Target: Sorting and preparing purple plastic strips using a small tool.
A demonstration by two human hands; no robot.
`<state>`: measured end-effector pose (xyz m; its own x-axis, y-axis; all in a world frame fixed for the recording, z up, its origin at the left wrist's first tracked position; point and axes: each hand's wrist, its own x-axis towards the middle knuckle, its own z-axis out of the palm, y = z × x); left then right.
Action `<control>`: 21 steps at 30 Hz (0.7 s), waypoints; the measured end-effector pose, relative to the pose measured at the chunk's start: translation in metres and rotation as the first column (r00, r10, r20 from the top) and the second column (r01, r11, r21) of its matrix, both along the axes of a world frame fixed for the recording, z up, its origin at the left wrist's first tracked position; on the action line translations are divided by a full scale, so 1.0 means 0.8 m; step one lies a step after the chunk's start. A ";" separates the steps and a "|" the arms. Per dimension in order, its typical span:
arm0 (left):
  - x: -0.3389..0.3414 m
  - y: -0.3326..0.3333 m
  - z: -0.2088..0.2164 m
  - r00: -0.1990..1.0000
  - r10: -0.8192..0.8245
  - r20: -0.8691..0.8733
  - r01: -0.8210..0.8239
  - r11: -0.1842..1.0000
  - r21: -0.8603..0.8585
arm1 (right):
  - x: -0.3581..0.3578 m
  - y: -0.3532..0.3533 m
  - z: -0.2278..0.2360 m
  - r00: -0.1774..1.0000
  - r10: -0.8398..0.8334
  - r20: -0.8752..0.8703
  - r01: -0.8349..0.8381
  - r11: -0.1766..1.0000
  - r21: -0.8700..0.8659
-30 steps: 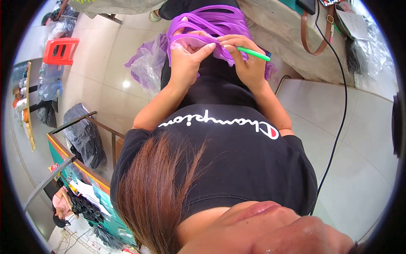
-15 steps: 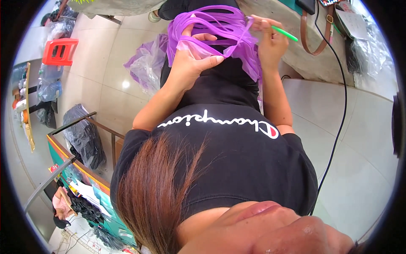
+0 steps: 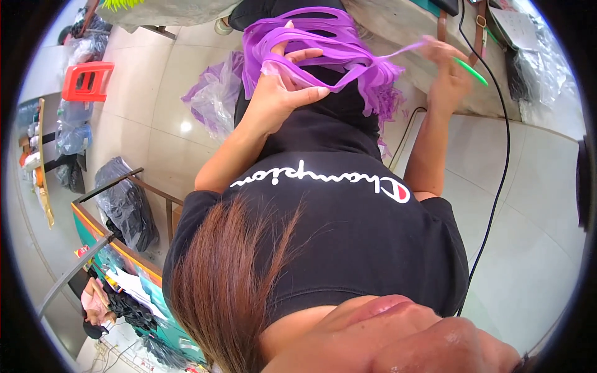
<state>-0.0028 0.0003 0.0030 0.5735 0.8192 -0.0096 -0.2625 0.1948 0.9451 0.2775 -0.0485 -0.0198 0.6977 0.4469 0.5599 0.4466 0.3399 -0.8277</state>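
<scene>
A bundle of long purple fabric strips [image 3: 298, 25] lies in loops over my black-trousered lap. My left hand [image 3: 283, 84] is in the loops on the bundle's left side. Its fingers are spread within them, and strips run around the fingers and thumb. My right hand [image 3: 449, 65], smeared by motion, is off to the right of the bundle. From it one strip stretches taut back to the bundle. A slim bright green stick-like tool [image 3: 471, 71] pokes out of the same hand; its kind is unclear. Cut or frayed purple ends [image 3: 382, 93] hang at the bundle's right.
Clear plastic with purple material [image 3: 214, 102] lies on the tiled floor to the left. A red stool [image 3: 87, 81] stands farther left. On the right, a black cable [image 3: 505, 143] hangs down beside a brown strap [image 3: 480, 28]. Another person [image 3: 94, 304] is at the lower left.
My right hand has moved right, away from the bundle, drawing a strip out taut; the green tool went with it. My left hand has stayed nearly in place.
</scene>
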 end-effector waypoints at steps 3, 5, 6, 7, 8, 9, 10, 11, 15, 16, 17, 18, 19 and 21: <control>0.002 0.009 -0.010 0.997 -0.062 -0.040 0.059 0.996 -0.074 | -0.016 -0.009 -0.009 0.780 0.570 -0.260 -0.622 0.751 -0.220; 0.000 0.013 -0.025 0.997 -0.070 -0.036 0.068 0.996 -0.061 | -0.023 -0.011 -0.023 0.764 0.592 -0.255 -0.643 0.664 -0.382; 0.002 0.014 -0.028 0.998 -0.056 -0.035 0.054 0.997 -0.063 | -0.026 -0.011 -0.022 0.761 0.574 -0.301 -0.648 0.661 -0.378; 0.004 0.014 -0.030 0.999 -0.041 -0.034 0.039 0.997 -0.066 | -0.033 -0.011 -0.022 0.763 0.571 -0.301 -0.646 0.663 -0.379; 0.005 0.014 -0.030 0.999 -0.043 -0.033 0.041 0.997 -0.067 | -0.043 -0.011 -0.024 0.785 0.587 -0.198 -0.613 0.689 -0.386; 0.005 0.015 -0.029 0.999 -0.040 -0.029 0.038 0.997 -0.066 | -0.048 -0.013 -0.023 0.797 0.597 -0.092 -0.582 0.716 -0.386; 0.005 0.016 -0.028 0.999 -0.035 -0.024 0.033 0.997 -0.064 | -0.048 -0.015 -0.019 0.796 0.604 0.034 -0.488 0.675 -0.554; 0.005 0.016 -0.027 0.999 -0.034 -0.023 0.032 0.997 -0.064 | -0.051 -0.013 -0.015 0.796 0.605 0.035 -0.489 0.674 -0.554; 0.006 0.016 -0.021 0.999 -0.049 -0.006 0.048 0.994 -0.099 | -0.067 -0.003 -0.011 0.660 0.630 0.409 -0.405 0.758 -0.512; 0.007 0.016 -0.019 0.999 -0.047 -0.008 0.046 0.995 -0.093 | -0.069 -0.002 -0.011 0.626 0.668 0.402 -0.439 0.728 -0.527; 0.005 0.015 -0.016 0.998 -0.055 0.003 0.055 0.995 -0.082 | -0.071 -0.001 -0.013 0.590 0.704 0.396 -0.469 0.698 -0.542; 0.005 0.017 -0.012 0.998 -0.055 0.036 0.058 0.994 -0.096 | -0.066 0.001 -0.021 0.542 0.726 0.424 -0.496 0.684 -0.535; 0.004 0.018 -0.009 0.996 -0.056 0.067 0.063 0.992 -0.109 | -0.071 0.001 -0.018 0.558 0.717 0.419 -0.486 0.691 -0.535; 0.001 0.019 -0.002 0.977 0.018 0.211 0.029 0.975 -0.219 | -0.078 -0.002 -0.007 0.606 0.722 0.335 -0.546 0.683 -0.485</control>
<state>-0.0018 0.0157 0.0017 0.5862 0.8073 -0.0676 -0.4488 0.3931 0.8025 0.2152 -0.0504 -0.0254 -0.1456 0.8711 0.4690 0.5639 0.4626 -0.6841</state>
